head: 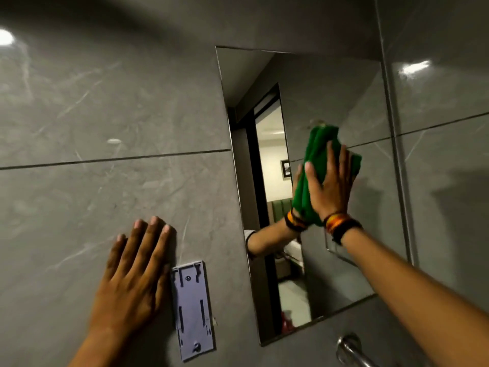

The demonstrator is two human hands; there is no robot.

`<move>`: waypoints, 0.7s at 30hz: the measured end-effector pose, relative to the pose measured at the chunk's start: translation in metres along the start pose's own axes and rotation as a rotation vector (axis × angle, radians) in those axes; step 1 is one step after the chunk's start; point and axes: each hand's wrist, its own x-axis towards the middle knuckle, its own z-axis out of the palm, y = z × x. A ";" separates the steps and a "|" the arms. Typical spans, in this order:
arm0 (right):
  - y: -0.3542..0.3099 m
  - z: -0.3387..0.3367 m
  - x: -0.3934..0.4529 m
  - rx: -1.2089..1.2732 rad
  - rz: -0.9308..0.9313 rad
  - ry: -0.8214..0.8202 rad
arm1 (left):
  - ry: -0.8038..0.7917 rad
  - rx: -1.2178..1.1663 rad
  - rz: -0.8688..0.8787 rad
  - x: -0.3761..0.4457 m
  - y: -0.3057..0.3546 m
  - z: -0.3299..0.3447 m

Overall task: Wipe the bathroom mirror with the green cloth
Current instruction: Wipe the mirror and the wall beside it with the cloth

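Note:
A frameless rectangular mirror (330, 96) hangs on the grey tiled wall at centre right. My right hand (330, 186) presses a folded green cloth (318, 152) flat against the middle of the glass, fingers spread over it, with braided bands on the wrist. The mirror reflects the hand, the cloth and an open doorway. My left hand (135, 271) rests flat on the wall tile to the left of the mirror, fingers apart, holding nothing.
A grey plastic mounting plate (193, 311) is screwed to the wall just right of my left hand. A chrome rail (352, 348) sticks out below the mirror's lower edge. A glass panel edge (397, 154) runs down the right side.

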 end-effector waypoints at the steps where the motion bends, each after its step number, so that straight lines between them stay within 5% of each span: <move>1: -0.012 -0.001 0.026 0.017 0.040 0.015 | 0.000 0.002 0.005 0.000 0.000 0.001; 7: -0.082 0.009 0.025 0.114 -0.182 0.034 | 0.001 0.011 0.019 0.000 -0.001 0.001; 14: -0.111 0.003 -0.155 0.265 -0.501 -0.406 | -0.106 -0.053 0.026 0.002 -0.002 -0.016; 17: -0.115 -0.015 -0.211 0.411 -0.386 -0.528 | -0.190 -0.104 0.003 -0.001 0.004 -0.046; 21: -0.112 -0.051 -0.294 0.595 -0.016 -0.561 | -0.277 -0.227 -0.151 -0.044 0.028 -0.076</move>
